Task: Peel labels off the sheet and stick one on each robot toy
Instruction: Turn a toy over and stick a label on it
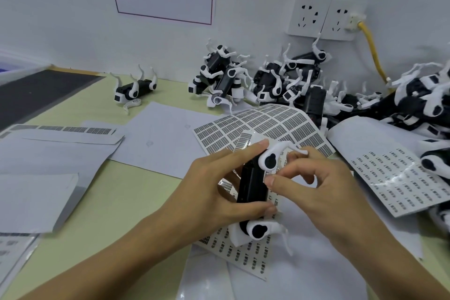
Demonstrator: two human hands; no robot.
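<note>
My left hand (214, 185) grips a black and white robot toy (252, 185), thumb near its lower end and fingers round its upper end, belly side turned up. My right hand (314, 182) pinches thumb and forefinger at the toy's right side, near its upper white leg; I cannot tell whether a label is between them. Under the toy lies a label sheet (243, 251) with rows of small printed labels. A second sheet of dark labels (272, 122) curls up just behind the toy.
A heap of robot toys (280, 80) lies along the wall and runs to the right edge. One toy (134, 89) lies alone at the back left. Another label sheet (401, 178) is at right, loose backing papers (56, 151) at left. A yellow cable (372, 51) hangs from wall sockets.
</note>
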